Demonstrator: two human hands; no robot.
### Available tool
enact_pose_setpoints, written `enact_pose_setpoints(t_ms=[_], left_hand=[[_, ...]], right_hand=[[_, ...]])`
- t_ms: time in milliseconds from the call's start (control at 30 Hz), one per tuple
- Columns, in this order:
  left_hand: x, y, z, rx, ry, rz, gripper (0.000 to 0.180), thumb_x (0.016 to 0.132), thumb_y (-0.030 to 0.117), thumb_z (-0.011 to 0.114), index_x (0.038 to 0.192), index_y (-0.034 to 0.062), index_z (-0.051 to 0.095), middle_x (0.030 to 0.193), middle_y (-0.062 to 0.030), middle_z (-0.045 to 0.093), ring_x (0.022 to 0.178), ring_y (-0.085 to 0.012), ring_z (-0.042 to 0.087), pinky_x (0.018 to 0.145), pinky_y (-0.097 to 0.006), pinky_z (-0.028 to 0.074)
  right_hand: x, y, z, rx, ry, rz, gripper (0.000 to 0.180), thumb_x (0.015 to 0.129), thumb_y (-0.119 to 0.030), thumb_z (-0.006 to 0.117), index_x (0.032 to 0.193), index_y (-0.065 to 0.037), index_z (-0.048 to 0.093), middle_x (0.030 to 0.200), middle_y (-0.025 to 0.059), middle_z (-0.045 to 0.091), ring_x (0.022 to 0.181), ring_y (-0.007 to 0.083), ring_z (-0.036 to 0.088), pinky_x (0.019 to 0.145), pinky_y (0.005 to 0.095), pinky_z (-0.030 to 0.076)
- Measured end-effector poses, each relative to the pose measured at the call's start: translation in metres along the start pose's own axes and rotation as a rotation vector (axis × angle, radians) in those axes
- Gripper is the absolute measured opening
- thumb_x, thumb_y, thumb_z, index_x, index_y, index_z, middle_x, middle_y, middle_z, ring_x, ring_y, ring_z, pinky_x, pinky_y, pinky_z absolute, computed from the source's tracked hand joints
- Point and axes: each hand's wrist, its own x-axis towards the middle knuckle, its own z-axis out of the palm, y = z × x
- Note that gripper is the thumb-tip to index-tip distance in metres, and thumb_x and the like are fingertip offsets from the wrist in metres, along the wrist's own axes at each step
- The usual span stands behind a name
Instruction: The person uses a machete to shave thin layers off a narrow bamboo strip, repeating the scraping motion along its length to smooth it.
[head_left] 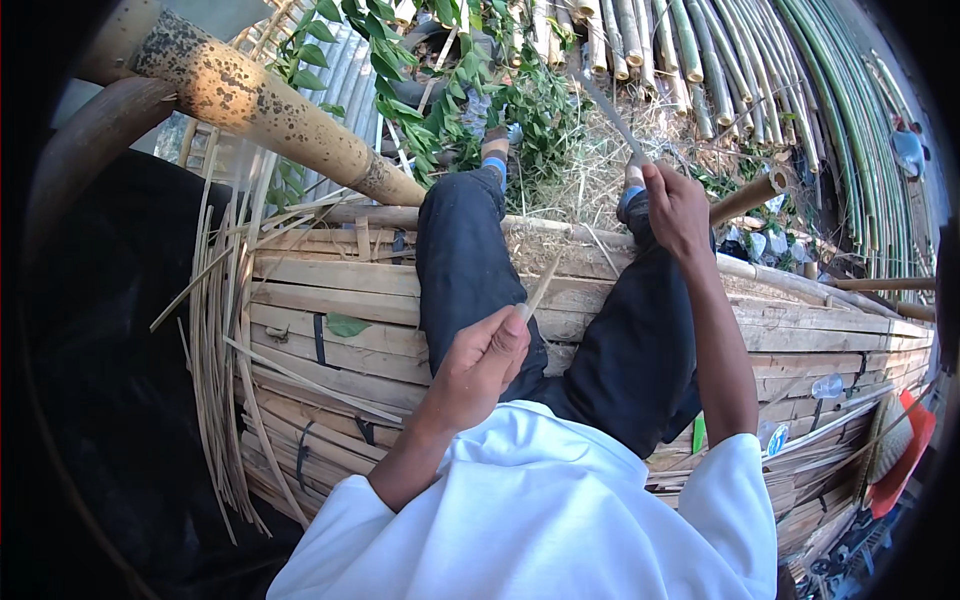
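My left hand (483, 365) is closed on a short, pale bamboo strip (543, 283) above my lap, its tip pointing up and away. Farther out and to the right, my right hand (680, 208) is wrapped round the handle of a long-bladed knife (612, 112). The grey blade slants up to the far left, apart from the strip. Most of the knife's handle is hidden in my fist. Both hands are over my dark trousers (465, 250), as I sit on a platform of split bamboo slats (375, 335).
A thick spotted bamboo pole (250, 95) slants across the upper left. Long thin strips (215, 380) hang by a black sheet (110, 370). Leafy branches (400, 95) and stacked bamboo poles (740, 70) lie ahead. A cut pole end (755, 195) juts near my right hand.
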Motion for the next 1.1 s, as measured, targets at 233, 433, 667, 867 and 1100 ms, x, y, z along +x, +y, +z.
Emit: enact_pose_setpoints(t_ms=[233,433,667,867,1100], left_hand=[[0.023,-0.022,-0.007,0.197,0.242,0.142,0.036,0.099,0.039,0.043,0.077,0.0109,0.044,0.060,0.0083,0.030,0.049,0.0008,0.025,0.040,-0.017,0.018],[0.027,-0.019,0.000,0.206,0.227,0.154,0.034,0.099,0.037,0.043,0.079,0.0093,0.047,0.064,0.0083,0.032,0.050,0.0006,0.025,0.042,-0.018,0.017],[0.024,-0.019,0.008,0.140,0.236,0.168,0.033,0.099,0.037,0.043,0.087,0.0079,0.054,0.063,0.0088,0.034,0.050,0.0007,0.026,0.042,-0.018,0.017],[0.016,-0.023,-0.004,0.012,0.016,0.075,0.030,0.099,0.036,0.043,0.094,0.0109,0.058,0.061,0.0077,0.034,0.046,0.0001,0.025,0.039,-0.019,0.016],[0.011,-0.014,-0.002,-0.124,-0.021,-0.056,0.028,0.101,0.027,0.040,0.080,0.0103,0.047,0.058,0.0079,0.031,0.048,-0.0015,0.027,0.041,-0.019,0.021]], right_hand=[[-0.031,-0.023,-0.001,0.254,-0.149,-0.100,0.051,0.094,-0.047,0.048,0.072,-0.001,0.052,0.050,0.0111,0.046,0.045,0.0291,0.043,0.047,0.0369,0.035],[-0.056,-0.062,-0.004,0.169,-0.247,-0.325,0.049,0.084,-0.051,0.059,0.071,-0.004,0.054,0.048,0.0111,0.048,0.047,0.0308,0.053,0.045,0.0391,0.040],[-0.070,-0.081,0.003,0.059,-0.243,-0.483,0.050,0.077,-0.059,0.063,0.071,-0.009,0.055,0.048,0.0083,0.050,0.047,0.0293,0.057,0.043,0.0391,0.042],[-0.070,-0.084,0.000,-0.005,-0.173,-0.611,0.056,0.073,-0.066,0.061,0.069,-0.010,0.054,0.051,0.0052,0.051,0.046,0.0258,0.057,0.042,0.0372,0.041],[-0.061,-0.074,0.000,-0.081,-0.163,-0.668,0.059,0.071,-0.069,0.060,0.067,-0.010,0.052,0.051,0.0035,0.049,0.047,0.0231,0.057,0.042,0.0357,0.040]])
